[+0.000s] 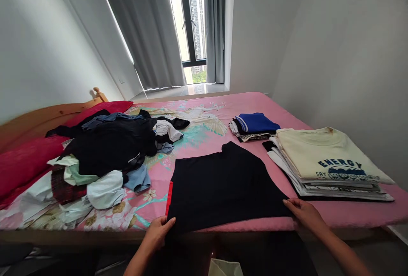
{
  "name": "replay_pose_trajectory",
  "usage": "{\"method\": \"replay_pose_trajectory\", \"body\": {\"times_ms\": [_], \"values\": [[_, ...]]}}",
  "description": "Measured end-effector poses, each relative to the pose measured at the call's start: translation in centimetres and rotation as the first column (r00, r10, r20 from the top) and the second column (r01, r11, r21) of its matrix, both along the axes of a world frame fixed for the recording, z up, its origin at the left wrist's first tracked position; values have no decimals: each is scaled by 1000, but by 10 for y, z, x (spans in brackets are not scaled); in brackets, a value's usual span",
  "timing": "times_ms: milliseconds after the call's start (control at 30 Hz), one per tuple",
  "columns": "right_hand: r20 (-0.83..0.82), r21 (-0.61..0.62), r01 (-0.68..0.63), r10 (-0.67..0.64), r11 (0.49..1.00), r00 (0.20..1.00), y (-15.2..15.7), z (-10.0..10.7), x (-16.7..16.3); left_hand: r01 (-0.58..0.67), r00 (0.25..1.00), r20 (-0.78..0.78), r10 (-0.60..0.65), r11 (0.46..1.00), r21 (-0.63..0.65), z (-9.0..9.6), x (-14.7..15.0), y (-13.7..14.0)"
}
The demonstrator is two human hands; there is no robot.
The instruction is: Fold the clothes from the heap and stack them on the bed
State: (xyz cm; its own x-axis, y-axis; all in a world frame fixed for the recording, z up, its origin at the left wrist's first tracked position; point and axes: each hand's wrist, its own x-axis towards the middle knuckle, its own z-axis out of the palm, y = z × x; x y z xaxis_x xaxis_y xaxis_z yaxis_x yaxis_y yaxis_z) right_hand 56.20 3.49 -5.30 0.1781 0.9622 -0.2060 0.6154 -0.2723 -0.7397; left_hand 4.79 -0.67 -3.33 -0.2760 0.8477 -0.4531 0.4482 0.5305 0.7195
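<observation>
A black garment point(219, 186), which looks like a pair of shorts folded in half, lies flat at the near edge of the bed. A red strip point(169, 197) runs along its left side. My left hand point(158, 231) pinches its near left corner between thumb and fingers. At the near right corner, my right hand point(301, 212) grips the cloth the same way. Just to the right is a stack of folded T-shirts point(331, 161), topped by a cream one with "ENERGY" printed on it.
A loose heap of clothes point(111, 148) covers the bed's left side, beside red pillows point(28, 165) and a wooden headboard point(47, 116). Behind the black garment sits a smaller folded pile point(258, 123) with blue on top. Grey curtains point(146, 25) flank a window at the back.
</observation>
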Motion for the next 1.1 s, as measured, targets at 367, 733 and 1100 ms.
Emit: {"method": "replay_pose_trajectory", "body": {"times_ms": [367, 733, 1100], "values": [[-27, -56, 21, -23, 998, 999, 2, -17, 5, -33, 999, -5, 34, 994, 101, 6, 6, -7], [33, -50, 68, -67, 996, 997, -2, -5, -1, 31, 986, -164, 1, 981, 194, 1, 3, -5], [81, -20, 90, -88, 996, 993, 0, -3, -4, 176, 800, -600, 22, 947, 270, 35, 29, 0]]}}
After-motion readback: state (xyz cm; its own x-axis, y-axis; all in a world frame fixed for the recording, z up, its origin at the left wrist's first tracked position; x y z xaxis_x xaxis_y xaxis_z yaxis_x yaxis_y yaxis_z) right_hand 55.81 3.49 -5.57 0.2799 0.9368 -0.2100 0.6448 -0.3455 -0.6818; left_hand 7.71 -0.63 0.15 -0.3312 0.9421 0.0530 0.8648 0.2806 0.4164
